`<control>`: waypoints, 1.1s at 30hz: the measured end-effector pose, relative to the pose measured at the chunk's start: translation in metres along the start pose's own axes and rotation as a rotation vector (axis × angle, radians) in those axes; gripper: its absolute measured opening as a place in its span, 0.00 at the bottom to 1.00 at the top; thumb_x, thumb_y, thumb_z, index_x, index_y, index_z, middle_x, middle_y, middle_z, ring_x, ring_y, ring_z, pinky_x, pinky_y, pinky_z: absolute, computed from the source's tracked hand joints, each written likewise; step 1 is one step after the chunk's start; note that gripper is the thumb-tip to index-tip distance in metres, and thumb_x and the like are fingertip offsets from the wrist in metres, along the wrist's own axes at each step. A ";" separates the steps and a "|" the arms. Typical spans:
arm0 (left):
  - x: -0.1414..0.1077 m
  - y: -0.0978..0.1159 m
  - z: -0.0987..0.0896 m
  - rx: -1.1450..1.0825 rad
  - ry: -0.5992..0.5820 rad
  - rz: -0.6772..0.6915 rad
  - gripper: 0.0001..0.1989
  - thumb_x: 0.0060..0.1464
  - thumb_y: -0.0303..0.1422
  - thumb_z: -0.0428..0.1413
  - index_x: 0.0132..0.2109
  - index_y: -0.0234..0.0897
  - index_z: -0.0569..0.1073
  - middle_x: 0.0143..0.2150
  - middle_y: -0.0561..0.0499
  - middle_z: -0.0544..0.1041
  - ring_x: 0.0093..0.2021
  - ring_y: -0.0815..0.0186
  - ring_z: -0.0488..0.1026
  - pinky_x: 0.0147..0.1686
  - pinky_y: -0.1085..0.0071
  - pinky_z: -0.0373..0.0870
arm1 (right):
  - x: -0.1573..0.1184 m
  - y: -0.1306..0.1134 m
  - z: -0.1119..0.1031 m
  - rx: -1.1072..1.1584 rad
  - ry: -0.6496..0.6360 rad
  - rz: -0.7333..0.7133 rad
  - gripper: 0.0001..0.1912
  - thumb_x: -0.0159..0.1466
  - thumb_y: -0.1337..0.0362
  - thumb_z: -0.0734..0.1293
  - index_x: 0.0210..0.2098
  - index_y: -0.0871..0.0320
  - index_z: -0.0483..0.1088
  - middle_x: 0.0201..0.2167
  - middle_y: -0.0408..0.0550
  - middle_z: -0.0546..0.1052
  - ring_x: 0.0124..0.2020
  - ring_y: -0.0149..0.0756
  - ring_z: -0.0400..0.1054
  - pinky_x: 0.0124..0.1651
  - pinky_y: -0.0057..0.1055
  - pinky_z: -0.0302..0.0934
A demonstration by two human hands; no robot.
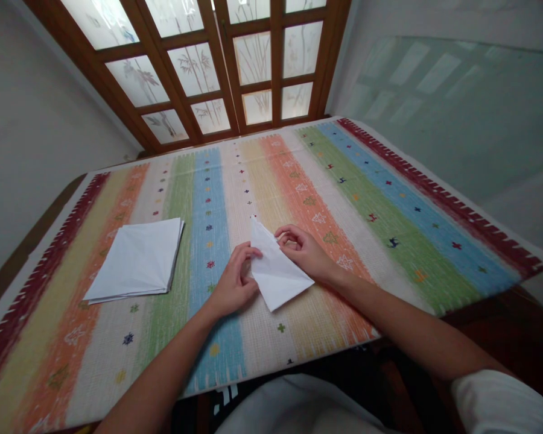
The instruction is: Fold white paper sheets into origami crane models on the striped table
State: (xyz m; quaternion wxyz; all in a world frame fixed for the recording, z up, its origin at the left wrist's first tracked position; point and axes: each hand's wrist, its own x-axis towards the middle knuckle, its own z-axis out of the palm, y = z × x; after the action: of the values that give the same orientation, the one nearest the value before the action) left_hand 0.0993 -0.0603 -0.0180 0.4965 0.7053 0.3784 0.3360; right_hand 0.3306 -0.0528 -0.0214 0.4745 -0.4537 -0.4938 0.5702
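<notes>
A folded piece of white paper (278, 274) lies on the striped tablecloth, its narrow point toward the far side and a wider edge facing me. My left hand (236, 280) is at its left edge, fingers curled, with the index fingertip on the paper and the thumb beside the edge. On the upper right edge, my right hand (304, 250) has its fingers bent together and pinches the paper's border. To the left rests a stack of white square sheets (136, 259), slightly uneven at its edges; neither hand touches it.
The table, covered by a colourful striped cloth (208, 241), stretches out in front of me. Beyond it stand wooden doors with frosted panes (253, 57). A pale glass panel (457, 114) leans at the right wall.
</notes>
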 end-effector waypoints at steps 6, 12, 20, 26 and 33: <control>-0.002 0.003 -0.004 0.028 -0.133 -0.017 0.21 0.53 0.28 0.66 0.54 0.43 0.74 0.72 0.41 0.58 0.66 0.52 0.69 0.54 0.57 0.81 | 0.004 0.007 -0.004 0.003 0.007 0.079 0.22 0.56 0.54 0.77 0.46 0.53 0.71 0.33 0.39 0.73 0.26 0.29 0.66 0.28 0.26 0.56; 0.004 -0.004 -0.008 0.128 -0.020 0.031 0.07 0.66 0.36 0.58 0.46 0.40 0.77 0.58 0.42 0.72 0.57 0.57 0.74 0.48 0.63 0.79 | 0.001 0.005 -0.005 -0.039 -0.065 0.095 0.20 0.58 0.55 0.76 0.47 0.53 0.72 0.32 0.41 0.75 0.27 0.31 0.67 0.30 0.28 0.58; 0.003 -0.003 -0.003 0.284 -0.001 0.077 0.04 0.66 0.33 0.55 0.45 0.39 0.73 0.52 0.44 0.74 0.49 0.59 0.74 0.41 0.66 0.74 | 0.000 0.011 0.002 -0.029 -0.100 0.082 0.22 0.54 0.57 0.78 0.45 0.55 0.72 0.36 0.42 0.75 0.27 0.28 0.66 0.30 0.26 0.58; 0.004 0.000 0.001 0.356 0.159 0.108 0.10 0.63 0.39 0.60 0.44 0.41 0.67 0.61 0.41 0.72 0.58 0.53 0.71 0.56 0.54 0.72 | -0.004 0.007 0.005 -0.154 -0.042 -0.042 0.13 0.59 0.61 0.74 0.42 0.56 0.73 0.39 0.44 0.77 0.27 0.27 0.67 0.31 0.27 0.61; 0.006 0.018 0.016 0.381 0.328 0.056 0.20 0.57 0.44 0.67 0.40 0.42 0.63 0.51 0.46 0.70 0.46 0.58 0.69 0.45 0.62 0.72 | -0.014 -0.004 0.018 -0.352 -0.094 -0.285 0.06 0.63 0.67 0.71 0.40 0.55 0.74 0.41 0.47 0.78 0.33 0.32 0.73 0.39 0.31 0.69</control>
State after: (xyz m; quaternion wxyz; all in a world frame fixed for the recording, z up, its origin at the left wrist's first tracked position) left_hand 0.1194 -0.0660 -0.0050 0.2774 0.7323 0.4907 0.3821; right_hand 0.3148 -0.0691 -0.0150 0.4403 -0.4281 -0.6662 0.4232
